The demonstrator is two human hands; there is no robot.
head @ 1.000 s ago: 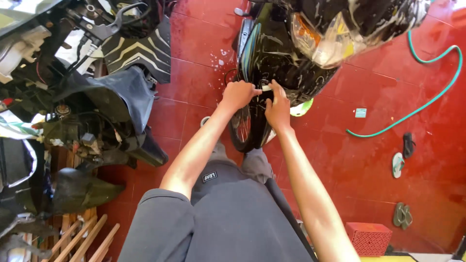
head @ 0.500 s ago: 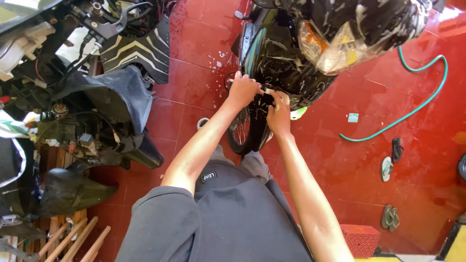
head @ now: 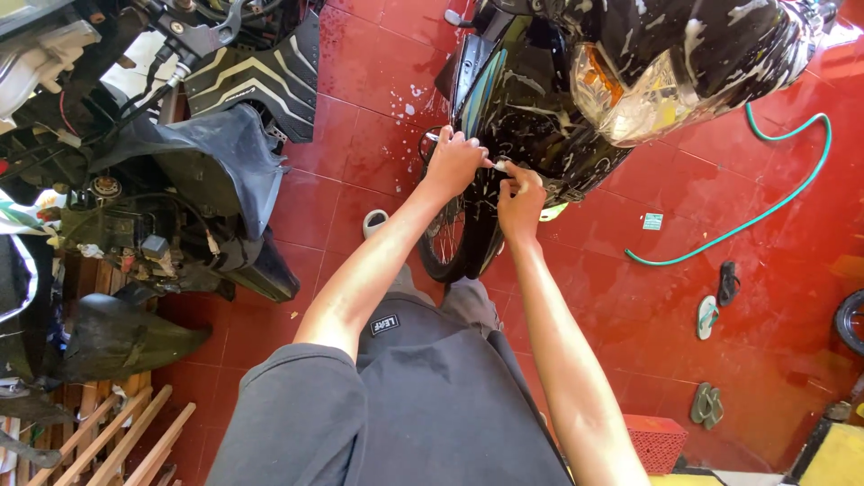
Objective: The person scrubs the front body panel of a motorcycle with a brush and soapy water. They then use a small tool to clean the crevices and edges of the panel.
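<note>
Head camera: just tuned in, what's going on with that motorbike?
A person stands over the front of a black motorbike that is streaked with soap suds, on a wet red tile floor. Both hands are at the front wheel: the left hand and right hand meet around a small pale thing, too small to identify. A green hose lies on the tiles to the right, with sandals nearby. A stripped-down bike sits on the left.
</note>
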